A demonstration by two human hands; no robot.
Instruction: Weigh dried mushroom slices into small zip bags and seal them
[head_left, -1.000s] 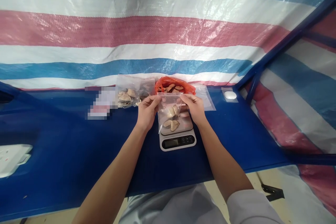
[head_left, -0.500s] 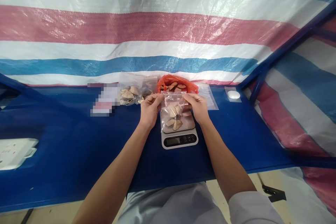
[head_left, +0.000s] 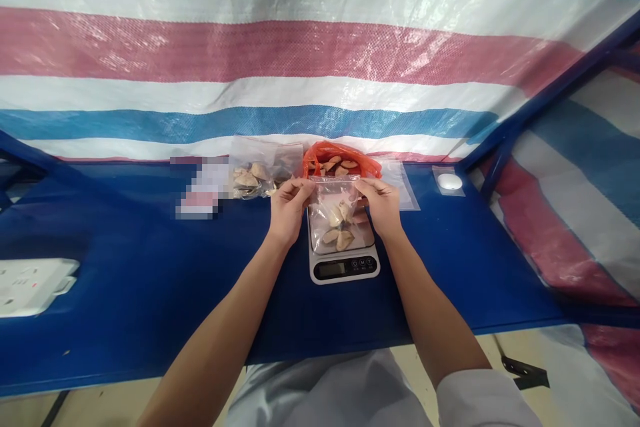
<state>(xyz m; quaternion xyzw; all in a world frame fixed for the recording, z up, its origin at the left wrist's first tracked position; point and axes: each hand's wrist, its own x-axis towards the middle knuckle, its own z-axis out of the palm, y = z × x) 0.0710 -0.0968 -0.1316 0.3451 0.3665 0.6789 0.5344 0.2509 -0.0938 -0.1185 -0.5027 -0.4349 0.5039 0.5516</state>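
Observation:
Both hands pinch the top corners of a clear zip-lock bag [head_left: 325,213] with several pale brown dried slices [head_left: 344,239] inside. My left hand [head_left: 289,207] has its thumb and fingers closed on the left corner. At the right corner, my right hand [head_left: 381,203] grips the same way. The bag hangs over the plate of a white kitchen scale [head_left: 346,271]; whether it rests on the plate, I cannot tell. Just behind stands an open red plastic bag [head_left: 367,163] of similar slices.
Filled clear bags [head_left: 247,177] stand behind my left hand, near a blurred-out paper [head_left: 205,188]. Flat clear bags [head_left: 407,190] lie behind my right hand. A small bag with a white round item [head_left: 450,182] sits farther right. A white power strip [head_left: 37,287] lies at left on the blue table [head_left: 150,280].
The view has shifted slightly, moving most things a little to the right. Both hands keep their hold on the zip-lock bag, which looks spread a bit flatter.

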